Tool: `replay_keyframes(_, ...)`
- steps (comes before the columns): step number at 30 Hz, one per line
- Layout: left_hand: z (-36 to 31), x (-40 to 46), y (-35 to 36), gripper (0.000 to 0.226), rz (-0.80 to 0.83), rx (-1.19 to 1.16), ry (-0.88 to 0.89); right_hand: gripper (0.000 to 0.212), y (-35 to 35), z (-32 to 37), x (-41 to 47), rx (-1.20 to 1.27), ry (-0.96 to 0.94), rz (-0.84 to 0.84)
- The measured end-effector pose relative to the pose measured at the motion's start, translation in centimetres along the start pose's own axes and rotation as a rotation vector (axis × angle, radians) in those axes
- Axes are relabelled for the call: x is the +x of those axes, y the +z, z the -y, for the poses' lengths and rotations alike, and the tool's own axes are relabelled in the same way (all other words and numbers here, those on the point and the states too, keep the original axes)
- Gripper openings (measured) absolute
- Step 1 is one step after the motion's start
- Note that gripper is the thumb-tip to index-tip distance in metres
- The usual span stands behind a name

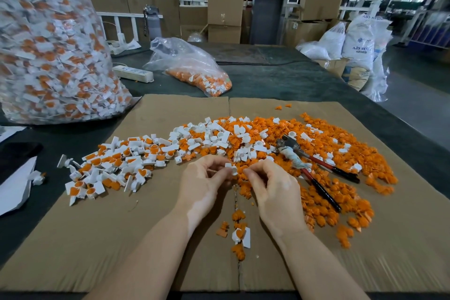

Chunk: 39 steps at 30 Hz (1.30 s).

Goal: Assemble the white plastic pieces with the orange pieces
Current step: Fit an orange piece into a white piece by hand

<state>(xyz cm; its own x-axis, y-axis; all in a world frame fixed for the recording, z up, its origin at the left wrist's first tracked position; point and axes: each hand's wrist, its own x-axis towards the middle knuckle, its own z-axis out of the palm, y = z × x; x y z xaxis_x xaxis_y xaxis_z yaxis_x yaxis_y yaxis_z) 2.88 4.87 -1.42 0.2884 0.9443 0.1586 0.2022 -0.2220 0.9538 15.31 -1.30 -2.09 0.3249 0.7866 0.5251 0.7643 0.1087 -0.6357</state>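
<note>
We hold a white piece (pixel 230 168) pinched in the left hand (pixel 204 184), socket toward the right hand (pixel 269 186), whose curled grip's contents we cannot tell, orange pieces (pixel 316 178) within reach.

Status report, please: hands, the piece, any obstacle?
Left hand pinches white plastic piece. Right hand fingers curled at it, contents unclear. Pliers lie on orange pieces, beside right hand.
</note>
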Motion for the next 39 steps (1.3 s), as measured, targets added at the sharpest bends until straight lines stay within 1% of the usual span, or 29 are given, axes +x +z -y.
replay_keyframes(4, -0.15, -0.17, -0.01, 0.007, 0.045, -0.043, -0.023, 0.009, 0.17, 0.0, -0.02, -0.067, -0.052, 0.015)
replay_keyframes(9, -0.18, -0.26, 0.06, 0.006, 0.069, -0.096, -0.055, 0.016, 0.37, 0.22, -0.07, -0.165, -0.115, -0.028)
replay_keyframes(12, -0.03, -0.37, 0.07, 0.005, 0.076, -0.113, -0.069, 0.019, 0.5, 0.33, -0.17, -0.18, -0.151, -0.04)
replay_keyframes(16, 0.21, -0.44, 0.37, 0.005, 0.075, -0.028, -0.03, 0.022, 0.67, 0.21, -0.16, -0.188, -0.172, -0.032)
replay_keyframes(19, 0.14, -0.45, 0.38, 0.006, 0.062, -0.026, -0.016, 0.018, 0.64, -0.02, -0.1, -0.155, -0.146, 0.018)
replay_keyframes(21, -0.02, -0.39, 0.29, 0.008, 0.049, -0.063, -0.02, 0.012, 0.48, -0.22, -0.01, -0.078, -0.083, 0.069)
replay_keyframes(23, -0.16, -0.37, 0.11, 0.009, 0.044, -0.097, -0.028, 0.006, 0.26, -0.29, 0.07, 0.014, -0.043, 0.06)
replay_keyframes(24, -0.18, -0.37, 0.02, 0.01, 0.044, -0.115, -0.034, 0.007, 0.16, -0.26, 0.08, 0.046, -0.039, 0.044)
replay_keyframes(27, -0.08, -0.43, -0.23, 0.012, 0.053, -0.16, -0.054, 0.021, -0.01, -0.09, 0.12, 0.094, -0.064, 0.046)
replay_keyframes(31, 0.0, -0.41, -0.25, 0.013, 0.058, -0.141, -0.056, 0.029, -0.11, -0.01, 0.19, 0.075, -0.123, 0.076)
replay_keyframes(33, 0.02, -0.37, -0.23, 0.013, 0.062, -0.128, -0.051, 0.03, -0.14, -0.04, 0.19, 0.08, -0.127, 0.081)
replay_keyframes(39, 0.09, -0.39, -0.21, 0.013, 0.073, -0.107, -0.043, 0.023, -0.1, -0.06, 0.21, 0.07, -0.142, 0.075)
